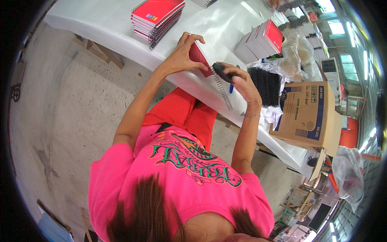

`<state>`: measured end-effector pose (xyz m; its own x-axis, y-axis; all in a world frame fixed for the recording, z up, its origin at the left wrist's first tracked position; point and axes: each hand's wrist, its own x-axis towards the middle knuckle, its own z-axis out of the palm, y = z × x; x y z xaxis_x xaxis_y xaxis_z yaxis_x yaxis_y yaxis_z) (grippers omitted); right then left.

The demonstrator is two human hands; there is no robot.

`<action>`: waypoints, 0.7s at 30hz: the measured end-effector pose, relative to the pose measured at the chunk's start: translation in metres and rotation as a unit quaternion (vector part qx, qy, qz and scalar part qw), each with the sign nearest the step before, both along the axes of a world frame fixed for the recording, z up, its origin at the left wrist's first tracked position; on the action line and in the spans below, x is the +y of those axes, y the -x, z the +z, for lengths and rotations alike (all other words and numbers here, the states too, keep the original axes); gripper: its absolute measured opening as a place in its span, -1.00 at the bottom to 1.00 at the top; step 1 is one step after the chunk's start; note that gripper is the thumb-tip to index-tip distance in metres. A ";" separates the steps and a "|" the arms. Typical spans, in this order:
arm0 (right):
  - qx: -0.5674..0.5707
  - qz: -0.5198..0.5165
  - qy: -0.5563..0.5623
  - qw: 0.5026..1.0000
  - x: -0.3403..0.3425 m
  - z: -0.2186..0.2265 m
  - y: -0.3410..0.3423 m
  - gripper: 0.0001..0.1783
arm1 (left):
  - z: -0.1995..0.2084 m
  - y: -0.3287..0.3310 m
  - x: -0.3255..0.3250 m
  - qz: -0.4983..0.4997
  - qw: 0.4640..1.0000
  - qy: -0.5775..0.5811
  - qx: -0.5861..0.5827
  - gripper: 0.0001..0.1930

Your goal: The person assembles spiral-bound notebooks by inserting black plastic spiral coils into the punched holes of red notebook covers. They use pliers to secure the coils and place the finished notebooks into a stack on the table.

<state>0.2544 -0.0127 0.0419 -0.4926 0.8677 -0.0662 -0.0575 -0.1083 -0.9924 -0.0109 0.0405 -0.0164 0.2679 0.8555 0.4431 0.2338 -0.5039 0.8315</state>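
Observation:
My left hand (181, 55) grips a red-covered notebook (198, 57) standing on edge at the table's near side, thumb on one face and fingers over the top. A dark wire spiral coil (222, 92) runs from the notebook's right corner, and its loose end trails toward the table's front edge. In my right hand (245, 84) is a black rounded tool (221, 72), held against the corner where coil and notebook meet. Its exact kind cannot be made out. Just beside that hand shows a blue pen-like object (231, 88), partly hidden.
Bound red notebooks (155, 20) are stacked at the far left. Red-topped books (262, 41) stand to the right. Many black coils (264, 84) lie by a cardboard box (304, 113) and clear plastic (296, 54). Another person's hand (275, 3) shows at the top of the white-covered table (96, 18).

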 end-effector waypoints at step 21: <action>-0.195 -0.115 -0.008 0.974 0.002 0.031 0.026 -0.68 | 0.003 0.000 -0.002 -0.033 0.999 0.008 -0.004 -0.08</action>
<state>0.2288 -0.0103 0.0729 -0.2255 0.9546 -0.1947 0.3023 -0.1214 -0.9454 -0.0110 0.0384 -0.0137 0.3204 0.8433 0.4315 0.1929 -0.5041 0.8419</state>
